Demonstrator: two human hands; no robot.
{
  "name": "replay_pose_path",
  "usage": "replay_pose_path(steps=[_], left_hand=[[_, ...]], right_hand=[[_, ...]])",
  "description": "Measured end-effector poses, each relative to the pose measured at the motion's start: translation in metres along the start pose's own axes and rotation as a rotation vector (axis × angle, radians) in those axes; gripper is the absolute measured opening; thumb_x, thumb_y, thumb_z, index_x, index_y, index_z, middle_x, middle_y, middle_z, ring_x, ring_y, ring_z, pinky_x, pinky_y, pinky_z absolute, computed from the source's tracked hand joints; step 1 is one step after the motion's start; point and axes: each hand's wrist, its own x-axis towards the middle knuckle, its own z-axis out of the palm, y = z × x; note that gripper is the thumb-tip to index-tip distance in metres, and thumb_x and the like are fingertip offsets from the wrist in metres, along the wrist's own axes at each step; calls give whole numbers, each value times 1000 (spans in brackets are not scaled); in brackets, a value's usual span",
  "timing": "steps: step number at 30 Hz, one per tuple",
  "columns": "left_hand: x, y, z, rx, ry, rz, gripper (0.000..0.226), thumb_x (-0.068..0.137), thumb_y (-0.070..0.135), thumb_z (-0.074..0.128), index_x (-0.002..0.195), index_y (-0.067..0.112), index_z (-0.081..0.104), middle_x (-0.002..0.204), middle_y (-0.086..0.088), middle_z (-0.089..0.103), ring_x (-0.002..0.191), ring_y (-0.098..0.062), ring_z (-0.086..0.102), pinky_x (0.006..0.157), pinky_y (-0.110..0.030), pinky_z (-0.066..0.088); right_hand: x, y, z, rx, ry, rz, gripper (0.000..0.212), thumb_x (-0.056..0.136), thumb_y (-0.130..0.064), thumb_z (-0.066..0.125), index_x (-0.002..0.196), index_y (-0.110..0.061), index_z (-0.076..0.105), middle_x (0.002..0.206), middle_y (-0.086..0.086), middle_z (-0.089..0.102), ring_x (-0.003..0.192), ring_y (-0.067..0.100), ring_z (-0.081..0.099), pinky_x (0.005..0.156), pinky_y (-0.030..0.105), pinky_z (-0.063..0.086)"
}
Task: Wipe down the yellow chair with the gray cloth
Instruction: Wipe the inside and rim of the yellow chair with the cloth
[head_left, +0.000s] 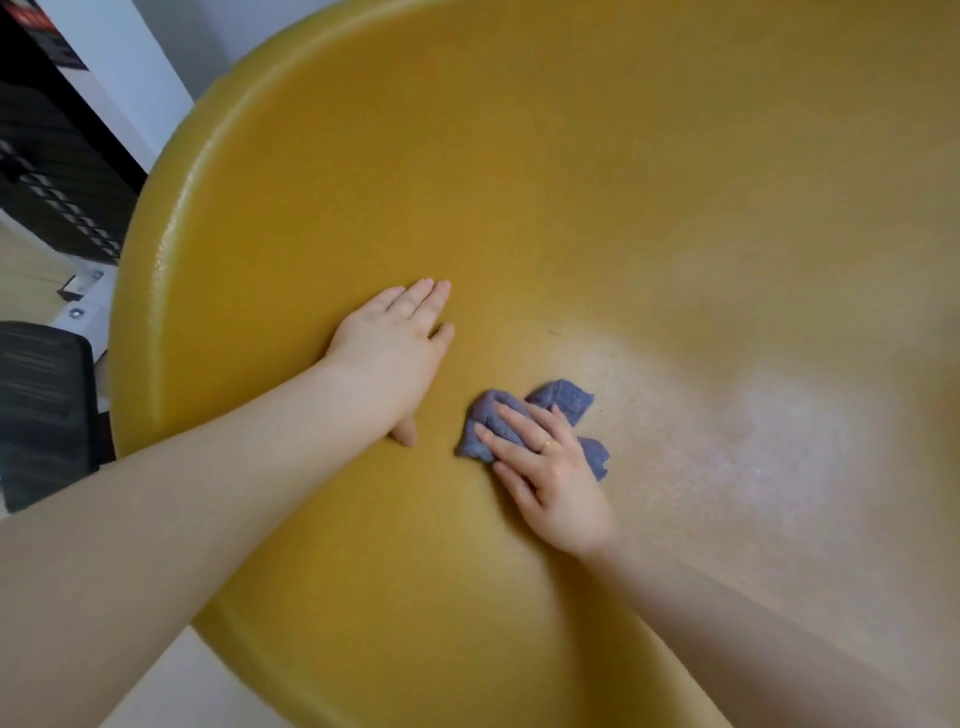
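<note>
The yellow chair (519, 182) fills most of the view, its smooth curved shell close under the camera. My left hand (395, 353) lies flat on the shell with straight fingers, left of centre. Just to its right, my right hand (545, 467) presses the crumpled gray cloth (563, 402) onto the chair with fingers spread over it. Part of the cloth sticks out beyond the fingers and beside the palm. A ring shows on one right finger.
A black mesh office chair (41, 405) stands at the left edge. Behind it are dark furniture (57, 171), a white wall and pale floor (26, 265). A glossy pale reflection covers the right side of the yellow shell.
</note>
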Motion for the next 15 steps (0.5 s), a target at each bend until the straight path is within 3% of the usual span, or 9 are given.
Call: replay_pose_path(steps=[2,4,7,9,11,13,15], left_hand=[[1,-1,-1,3,1,22,117,70,58,69,150,12,-3,154,-15,-23,144,-26,-14,117,-33,-4],[2,0,1,2,2,30,117,71,58,69,150,10,-4,154,-14,-21,145,-25,-13,117,-33,-3],[0,5,6,12,-14,25,115,74,56,66,149,6,-6,155,-14,-20,145,-25,-12,116,-33,-4],[-1,8,9,6,-23,28,115,75,56,66,148,3,-7,155,-14,-20,145,-25,-12,116,-33,-4],[-2,14,10,-26,-33,30,117,75,55,66,148,1,-8,155,-14,-20,145,-25,-11,116,-33,-3],[-1,20,9,-56,-26,24,119,74,54,68,147,-1,-8,155,-15,-19,145,-25,-11,116,-33,-3],[2,25,7,-78,-18,22,120,73,54,69,147,-2,-7,155,-16,-18,145,-25,-10,117,-32,-2]], right_hand=[[7,20,-8,-60,-82,-172,35,98,-27,34,128,-24,51,133,10,53,115,32,45,103,46,33],[32,44,-14,-198,-40,-228,38,90,-17,40,124,-21,57,128,14,56,110,34,50,98,44,38],[69,76,-31,-424,201,-33,38,84,-12,45,114,-21,66,121,18,61,103,44,56,93,54,44],[80,80,-38,-490,254,134,40,83,-8,53,117,-26,64,125,18,57,106,46,50,96,57,37],[80,66,-34,-428,289,253,43,79,-5,58,117,-25,64,122,19,56,99,47,49,87,55,41],[68,45,-24,-327,308,296,36,81,-14,54,114,-21,67,114,19,60,89,45,52,76,50,48],[43,24,-16,-234,228,279,38,85,-35,45,114,-22,66,116,14,61,95,42,51,82,46,46]])
